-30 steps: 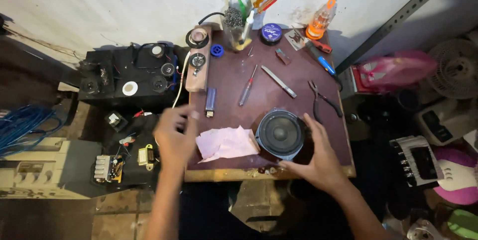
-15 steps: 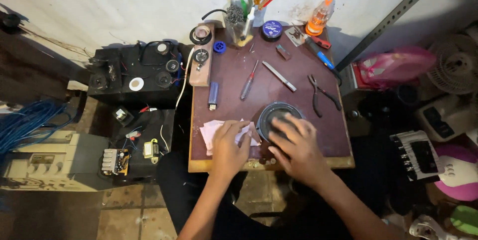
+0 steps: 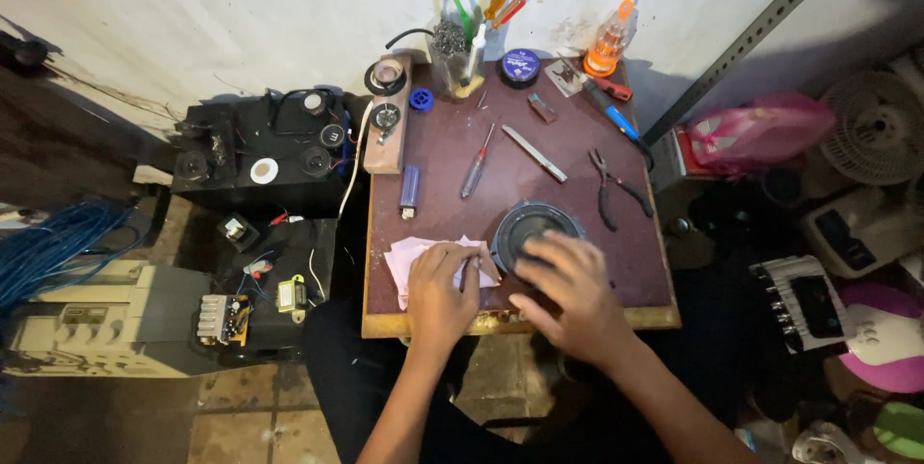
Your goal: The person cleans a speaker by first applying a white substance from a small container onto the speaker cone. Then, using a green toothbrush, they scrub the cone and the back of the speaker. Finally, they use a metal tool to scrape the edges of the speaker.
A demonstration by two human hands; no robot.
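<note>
A round black speaker (image 3: 527, 224) lies on the small brown table (image 3: 443, 151), near its front edge. My right hand (image 3: 568, 296) rests over the speaker's near side and covers part of it. To its left lies a pink cloth (image 3: 409, 257). My left hand (image 3: 441, 286) presses down on that cloth with fingers curled, right beside the speaker. Whether the fingers pinch the cloth is hard to tell.
On the table lie a red screwdriver (image 3: 476, 164), a metal file (image 3: 537, 153), black pliers (image 3: 613, 190), a blue lighter (image 3: 410, 190), a cup of tools (image 3: 456, 50) and an orange bottle (image 3: 610, 40). Black electronics (image 3: 265, 151) stand left, a pink bag (image 3: 760, 127) right.
My left hand came in from the table's left edge onto the pink cloth. My right hand slid over the speaker's near side. The camera view shifted slightly.
</note>
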